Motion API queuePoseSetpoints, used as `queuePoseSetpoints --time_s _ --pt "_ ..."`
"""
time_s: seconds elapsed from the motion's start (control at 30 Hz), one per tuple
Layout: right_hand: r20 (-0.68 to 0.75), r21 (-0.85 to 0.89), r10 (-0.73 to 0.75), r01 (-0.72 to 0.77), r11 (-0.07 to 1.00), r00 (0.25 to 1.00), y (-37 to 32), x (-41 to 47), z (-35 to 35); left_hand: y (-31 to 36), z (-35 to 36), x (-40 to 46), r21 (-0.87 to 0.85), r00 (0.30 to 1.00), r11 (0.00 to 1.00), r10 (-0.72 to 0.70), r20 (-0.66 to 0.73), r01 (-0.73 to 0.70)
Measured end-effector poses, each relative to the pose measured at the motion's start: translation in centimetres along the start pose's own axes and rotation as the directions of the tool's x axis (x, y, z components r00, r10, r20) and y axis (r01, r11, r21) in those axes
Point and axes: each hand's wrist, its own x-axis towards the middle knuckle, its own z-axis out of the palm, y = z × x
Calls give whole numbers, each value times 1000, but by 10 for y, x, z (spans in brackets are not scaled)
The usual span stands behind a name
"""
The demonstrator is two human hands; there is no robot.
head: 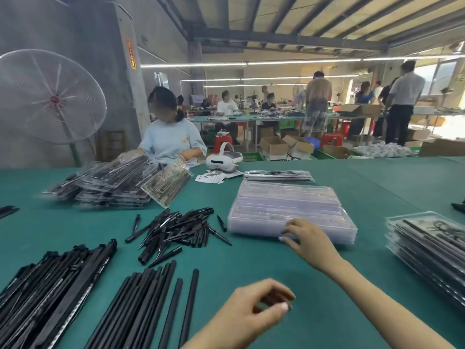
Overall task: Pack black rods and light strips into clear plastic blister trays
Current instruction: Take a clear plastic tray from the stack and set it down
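Tray stack [286, 210] under R grip [305, 238], near edge.

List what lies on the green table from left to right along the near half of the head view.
light strips → black rods → left hand → right hand on the stack of empty clear trays → stack of packed trays
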Motion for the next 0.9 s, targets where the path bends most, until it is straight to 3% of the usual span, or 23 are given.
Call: queuePoseSetpoints --time_s 0.13,0.23,0.37,0.47,0.57,0.63,0.77,0.9 --pt "216 -89 112 -94 992 970 14 65 26 -36 -6 78 438 997 895 -57 -57 77" --pt "351 -208 113 -40 977 929 28 94 51 -76 -13 111 587 989 797 -143 -42 140" --pt "401 -81 74 -46 996 913 49 117 60 -115 -24 141 799 982 578 -169 -78 163" --pt "451 131 15 -83 988 893 67 124 57 -133 -27 151 835 971 499 -171 -166 231" --pt "515 345 18 -226 911 857 78 127 55 -141 -24 153 861 966 458 18 -259 222" --pt "567 381 11 -275 883 823 82 130 56 -149 -19 155 872 950 437 105 -293 220" --pt "637 379 20 -336 862 771 83 136 54 -159 -10 161 859 937 439 92 -336 265" --pt "618 362 27 -315 878 786 82 134 56 -159 -6 161 824 921 489 94 -377 287"
